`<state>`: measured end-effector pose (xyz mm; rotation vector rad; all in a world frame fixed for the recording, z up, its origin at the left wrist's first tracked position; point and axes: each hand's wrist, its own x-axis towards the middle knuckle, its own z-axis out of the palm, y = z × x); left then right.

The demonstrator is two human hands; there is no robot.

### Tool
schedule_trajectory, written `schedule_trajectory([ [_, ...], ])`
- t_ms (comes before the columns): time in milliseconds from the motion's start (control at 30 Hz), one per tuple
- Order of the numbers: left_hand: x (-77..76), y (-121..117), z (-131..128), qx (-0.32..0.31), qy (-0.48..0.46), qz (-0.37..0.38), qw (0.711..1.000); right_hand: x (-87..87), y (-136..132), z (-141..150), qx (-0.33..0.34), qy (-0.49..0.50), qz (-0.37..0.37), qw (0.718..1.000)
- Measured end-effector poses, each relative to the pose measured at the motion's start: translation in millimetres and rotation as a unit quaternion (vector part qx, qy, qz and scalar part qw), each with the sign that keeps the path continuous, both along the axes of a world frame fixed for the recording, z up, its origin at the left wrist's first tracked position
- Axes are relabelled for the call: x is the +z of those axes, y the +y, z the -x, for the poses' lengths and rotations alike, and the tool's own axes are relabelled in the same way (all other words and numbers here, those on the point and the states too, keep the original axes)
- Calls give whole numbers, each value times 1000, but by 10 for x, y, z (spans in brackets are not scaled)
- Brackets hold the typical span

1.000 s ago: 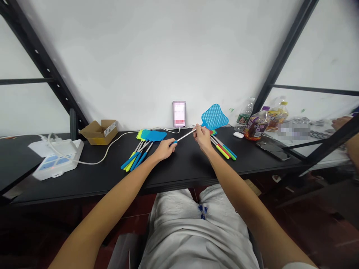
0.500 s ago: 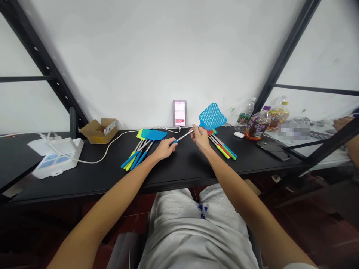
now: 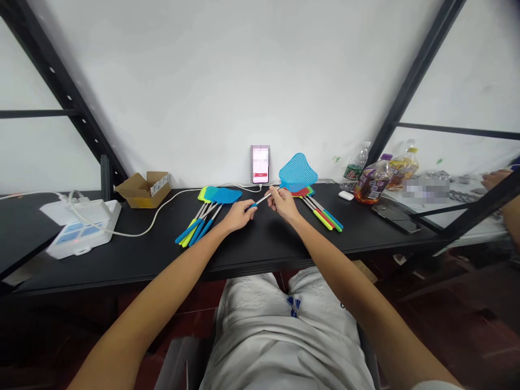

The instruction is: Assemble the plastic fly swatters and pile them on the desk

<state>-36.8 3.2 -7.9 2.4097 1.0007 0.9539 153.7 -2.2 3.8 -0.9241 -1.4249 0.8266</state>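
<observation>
A blue fly swatter (image 3: 298, 172) with a perforated head and a metal shaft is held in both hands above the black desk. My left hand (image 3: 240, 215) is closed around its blue handle. My right hand (image 3: 281, 202) pinches the shaft just below the head. Left of my hands lies a pile of fly swatters (image 3: 209, 215) with blue and yellow-green handles, their heads toward the wall. On the right, several more fly swatters (image 3: 324, 212) lie side by side with yellow-green, red, green and blue handles; my right hand is close to their heads.
A lit phone (image 3: 260, 163) leans on the wall, its cable running left to a white power strip (image 3: 85, 230). An open cardboard box (image 3: 147, 189) stands at the left. Bottles (image 3: 372, 181), a white case (image 3: 345, 195) and a dark phone (image 3: 396, 218) sit at the right, beside the rack post.
My right hand has moved left and slightly down, nearer my left hand. The swatter's head has come the same way, and less shaft shows between the hands. The left hand stays put.
</observation>
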Motion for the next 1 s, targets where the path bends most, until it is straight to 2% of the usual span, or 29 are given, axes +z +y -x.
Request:
schedule_trajectory([
  [167, 1, 2, 1, 1, 6, -3, 1000, -31, 13, 18, 13, 0, -5, 1000],
  [467, 3, -34, -38, 24, 0, -11, 1000, -62, 14, 61, -28, -11, -20, 999],
  [600, 42, -31, -47, 35, -17, -11, 999, -57, -2, 31, -54, -64, -45, 995],
  [700, 122, -15, 16, 72, -59, -27, 995, -39, 4, -56, -99, -125, -72, 985],
  [800, 208, -1, 121, 116, -104, -37, 987, -5, 26, -196, -216, -219, -50, 950],
  [867, 243, 4, 179, 141, -115, -37, 983, 22, 37, -291, -296, -299, 4, 907],
  [1000, 243, 7, 227, 190, -110, -31, 975, 56, 43, -432, -384, -417, 86, 819],
])
